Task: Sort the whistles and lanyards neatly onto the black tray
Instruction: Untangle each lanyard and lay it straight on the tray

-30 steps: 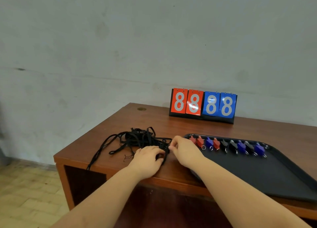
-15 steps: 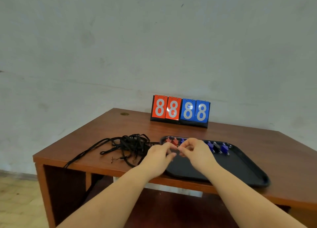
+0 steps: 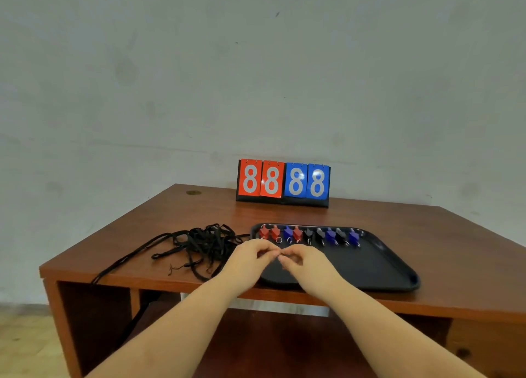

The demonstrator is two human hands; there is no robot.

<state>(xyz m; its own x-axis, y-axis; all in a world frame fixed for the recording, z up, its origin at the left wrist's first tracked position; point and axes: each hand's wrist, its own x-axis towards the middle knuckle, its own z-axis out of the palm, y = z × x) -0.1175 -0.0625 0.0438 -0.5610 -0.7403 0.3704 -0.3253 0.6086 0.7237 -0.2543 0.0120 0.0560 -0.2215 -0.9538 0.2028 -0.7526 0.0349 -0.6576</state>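
On the desk, left of tray: lanyards (image 3: 203, 242) are lying tangled, one strand trailing over the edge.
Handling: likely limp, light, snag-prone; best taken by one end.
Whistles (image 3: 308, 234): sitting rowed along the black tray (image 3: 398, 275) far rim.
Hands: left hand (image 3: 250, 256) and right hand (image 3: 306, 261) are meeting fingertip to fingertip, seemingly pinching something too small to tell.

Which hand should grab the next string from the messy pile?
Probably the left hand. The pile of strings lies on the table just to its left, beside the tray, while the right hand is over the tray and would have to cross over.
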